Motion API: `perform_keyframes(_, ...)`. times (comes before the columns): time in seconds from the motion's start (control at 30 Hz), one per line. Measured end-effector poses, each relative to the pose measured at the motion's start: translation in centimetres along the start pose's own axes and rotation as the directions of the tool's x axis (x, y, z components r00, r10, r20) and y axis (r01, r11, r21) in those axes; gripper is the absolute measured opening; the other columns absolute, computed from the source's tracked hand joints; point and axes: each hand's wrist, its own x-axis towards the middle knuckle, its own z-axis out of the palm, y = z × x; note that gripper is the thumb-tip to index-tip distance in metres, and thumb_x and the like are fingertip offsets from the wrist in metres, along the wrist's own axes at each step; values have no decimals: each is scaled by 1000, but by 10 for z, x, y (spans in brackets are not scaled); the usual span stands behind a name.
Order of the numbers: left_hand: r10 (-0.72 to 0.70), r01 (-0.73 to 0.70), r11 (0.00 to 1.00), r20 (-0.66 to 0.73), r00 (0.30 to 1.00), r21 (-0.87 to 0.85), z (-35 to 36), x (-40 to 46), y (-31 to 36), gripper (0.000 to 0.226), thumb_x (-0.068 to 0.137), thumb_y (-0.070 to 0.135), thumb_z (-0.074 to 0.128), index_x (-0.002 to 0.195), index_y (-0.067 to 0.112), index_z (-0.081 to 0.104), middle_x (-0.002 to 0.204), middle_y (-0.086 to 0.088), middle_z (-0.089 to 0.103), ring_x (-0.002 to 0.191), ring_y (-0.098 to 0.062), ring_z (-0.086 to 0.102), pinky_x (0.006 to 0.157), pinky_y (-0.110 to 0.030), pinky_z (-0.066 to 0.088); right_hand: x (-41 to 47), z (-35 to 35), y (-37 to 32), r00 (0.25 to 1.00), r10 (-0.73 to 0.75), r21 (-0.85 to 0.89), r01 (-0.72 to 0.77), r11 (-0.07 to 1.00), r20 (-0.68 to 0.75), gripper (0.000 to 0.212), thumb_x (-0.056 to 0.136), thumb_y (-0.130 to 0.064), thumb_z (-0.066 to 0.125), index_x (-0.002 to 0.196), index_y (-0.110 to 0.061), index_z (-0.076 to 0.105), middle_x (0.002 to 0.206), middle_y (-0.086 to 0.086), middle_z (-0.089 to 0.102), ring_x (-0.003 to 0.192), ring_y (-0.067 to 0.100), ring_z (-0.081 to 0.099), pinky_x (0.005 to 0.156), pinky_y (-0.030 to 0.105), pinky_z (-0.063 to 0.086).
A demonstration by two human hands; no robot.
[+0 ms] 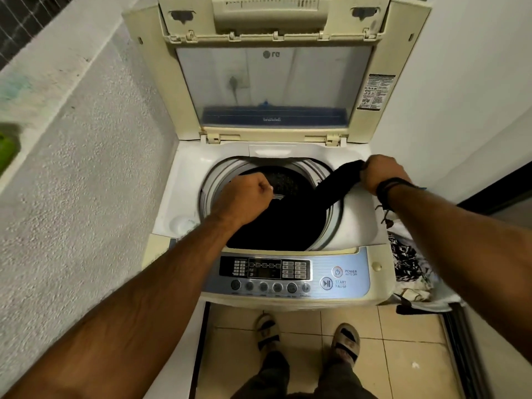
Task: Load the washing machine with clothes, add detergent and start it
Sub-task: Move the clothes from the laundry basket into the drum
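Note:
A top-loading washing machine [187,180] stands in front of me with its lid [273,82] raised against the back. A black garment [276,223] hangs across the round drum opening and fills most of it. My left hand [244,198] grips the garment over the drum's left side, fingers curled into the cloth. My right hand [383,172] grips the garment's other end, stretched up over the drum's right rim. The control panel [288,272] with the power and start buttons lies along the machine's front edge.
A rough grey wall [86,168] runs close on the left and a white wall [460,82] on the right. A pile of black-and-white patterned clothes [408,263] sits right of the machine. My sandalled feet [308,338] stand on beige floor tiles.

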Motion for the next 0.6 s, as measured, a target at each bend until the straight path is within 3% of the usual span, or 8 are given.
perform_keyframes(0.1, 6, -6, 1000, -27, 1000, -14, -4, 3, 6, 16, 90, 37, 55, 88, 27, 68, 76, 12, 65, 73, -10, 61, 57, -21, 42, -25, -1, -35, 993, -107, 145, 112, 983, -42, 27, 97, -18, 50, 118, -7, 61, 122, 20, 65, 112, 39, 61, 93, 38, 48)
perform_keyframes(0.17, 16, -16, 1000, -42, 999, -9, -6, 6, 9, 18, 88, 38, 54, 87, 26, 67, 77, 11, 66, 73, -13, 62, 61, -24, 47, -44, 12, -55, 989, -144, 355, 150, 923, -42, 19, 96, -16, 54, 113, -14, 63, 114, 13, 67, 107, 33, 63, 93, 38, 49)
perform_keyframes(0.2, 20, -21, 1000, -49, 999, -9, -6, 7, 10, 19, 87, 39, 53, 86, 26, 67, 76, 11, 66, 73, -14, 62, 65, -28, 51, -54, 18, -62, 981, -192, 486, 166, 858, 4, 16, 95, -14, 56, 110, -15, 64, 106, 8, 68, 100, 29, 64, 90, 37, 51)
perform_keyframes(0.27, 33, -33, 999, -57, 998, -13, -7, 9, 12, 21, 85, 42, 52, 84, 27, 66, 73, 10, 65, 71, -15, 62, 69, -34, 55, -72, 27, -73, 919, -354, 694, 140, 706, 175, 19, 96, -9, 57, 111, -16, 63, 91, 0, 65, 81, 21, 60, 71, 35, 50)
perform_keyframes(0.37, 60, -60, 998, -63, 996, -6, -7, 10, 16, 22, 85, 45, 51, 84, 29, 66, 71, 11, 64, 69, -13, 62, 68, -35, 56, -86, 24, -79, 785, -503, 695, 131, 707, 363, 28, 96, -6, 58, 121, -17, 61, 96, -3, 62, 78, 11, 57, 50, 18, 45)
perform_keyframes(0.43, 71, -72, 997, -59, 996, -11, -6, 11, 21, 20, 88, 42, 53, 86, 28, 66, 70, 11, 64, 67, -10, 61, 67, -33, 55, -85, 24, -73, 801, -508, 691, 172, 702, 316, 26, 94, -3, 60, 116, -17, 65, 95, -4, 65, 80, 6, 59, 61, 10, 48)
perform_keyframes(0.5, 73, -74, 997, -57, 996, -18, -6, 13, 26, 19, 88, 40, 55, 87, 26, 67, 70, 9, 65, 67, -11, 61, 66, -30, 54, -82, 22, -59, 840, -471, 705, 161, 690, 269, 24, 93, -1, 61, 108, -19, 67, 88, -4, 67, 81, 9, 62, 83, 23, 53)
perform_keyframes(0.6, 78, -78, 997, -5, 997, -23, 1, 19, 40, 19, 87, 39, 53, 89, 26, 67, 72, 10, 66, 71, -13, 62, 69, -31, 54, -82, 11, -29, 886, -403, 681, 150, 717, 230, 18, 93, -4, 62, 106, -17, 68, 87, -1, 66, 81, 12, 61, 85, 23, 51)
